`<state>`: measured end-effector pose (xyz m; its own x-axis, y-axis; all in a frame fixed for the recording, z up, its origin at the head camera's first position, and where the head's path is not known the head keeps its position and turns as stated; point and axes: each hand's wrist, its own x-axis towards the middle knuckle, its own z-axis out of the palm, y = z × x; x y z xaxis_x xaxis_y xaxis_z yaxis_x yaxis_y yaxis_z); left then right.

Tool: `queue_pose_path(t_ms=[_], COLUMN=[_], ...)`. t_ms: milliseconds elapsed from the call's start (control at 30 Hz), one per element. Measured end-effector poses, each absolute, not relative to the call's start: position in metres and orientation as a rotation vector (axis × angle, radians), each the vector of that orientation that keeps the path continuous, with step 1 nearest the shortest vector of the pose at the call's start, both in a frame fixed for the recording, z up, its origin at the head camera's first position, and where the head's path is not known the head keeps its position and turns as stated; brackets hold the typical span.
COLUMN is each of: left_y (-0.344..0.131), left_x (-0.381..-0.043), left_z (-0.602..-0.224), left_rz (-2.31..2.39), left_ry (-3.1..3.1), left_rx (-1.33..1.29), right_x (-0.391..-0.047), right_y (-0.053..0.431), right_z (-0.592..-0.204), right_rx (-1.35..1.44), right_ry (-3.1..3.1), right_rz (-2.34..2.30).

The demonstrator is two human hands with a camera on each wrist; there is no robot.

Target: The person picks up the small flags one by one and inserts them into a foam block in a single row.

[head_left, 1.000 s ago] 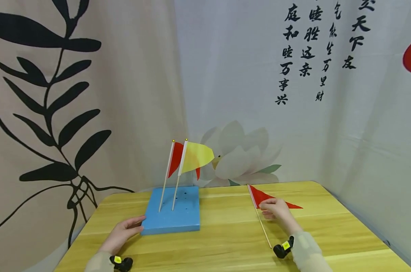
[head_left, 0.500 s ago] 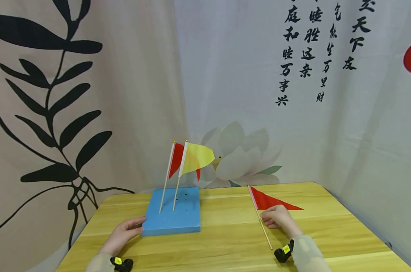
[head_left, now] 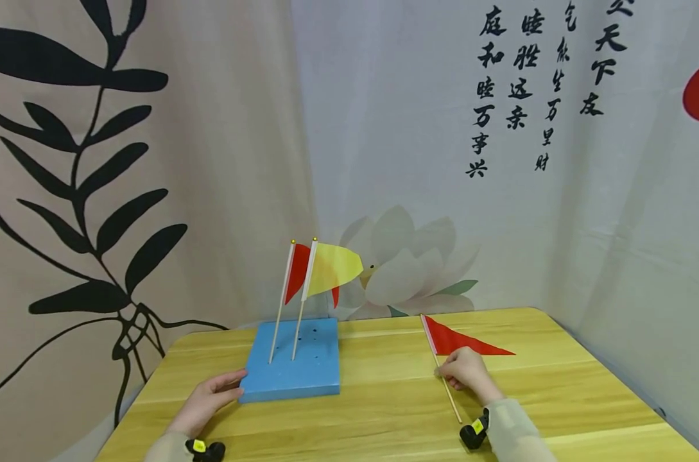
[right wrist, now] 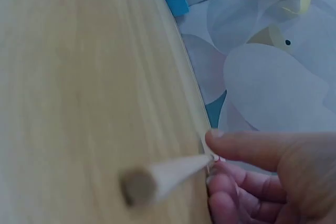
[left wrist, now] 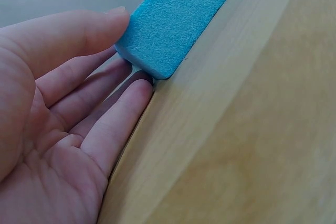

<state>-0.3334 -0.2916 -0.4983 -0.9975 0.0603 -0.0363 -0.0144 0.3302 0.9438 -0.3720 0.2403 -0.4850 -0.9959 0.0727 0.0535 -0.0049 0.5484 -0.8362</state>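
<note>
A person works at a wood-grain surface (head_left: 384, 410); we name sides as the person's own. The R grip (head_left: 467, 371) pinches the stick (head_left: 451, 399) of a loose red flag (head_left: 457, 340) btwn thumb & fingertips, just below the cloth. We find this flag on the R of the surface, its pointed cloth spread to the R, the bare stick end slanting toward the person. Whether that end touches the surface, we can't tell.

The L grip (head_left: 205, 401) isn't wrapped round anything: its fingers, fairly straight, rest vs. the near-L corner of a blue board (head_left: 311, 378), w/ the thumb at the edge.

On the board, well apart from the loose flag, we see 2 flags upright w/ a slight tilt: a yellow flag (head_left: 334, 268) and, to its L, a standing red flag (head_left: 296, 273), partly hidden by the yellow cloth. Small holes (head_left: 316, 357) dot the board's top.

Each wrist wears a small black cam. (head_left: 474, 434) w/ a yellow sticker. Behind, we note a pale curtain (head_left: 239, 192) w/ a black plant print, a lotus (head_left: 407, 273) & Chinese chars.
</note>
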Motion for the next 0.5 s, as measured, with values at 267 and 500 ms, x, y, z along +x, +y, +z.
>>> queue_pose_path(t_ms=[267, 500], left_y=[-0.2911, -0.2909], left_x=[-0.3341, -0.3357], left_z=[-0.5001, -0.5002], left_rz=[1.774, 1.773], left_ry=[2.512, 2.512], left_rx=[0.035, 0.029], right_x=[-0.3694, -0.3732], right_y=[0.2357, 0.2388], right_z=[-0.4829, -0.4852], right_rx=[-0.023, -0.026], right_ry=[-2.719, -2.719], right_rz=[1.266, 1.198])
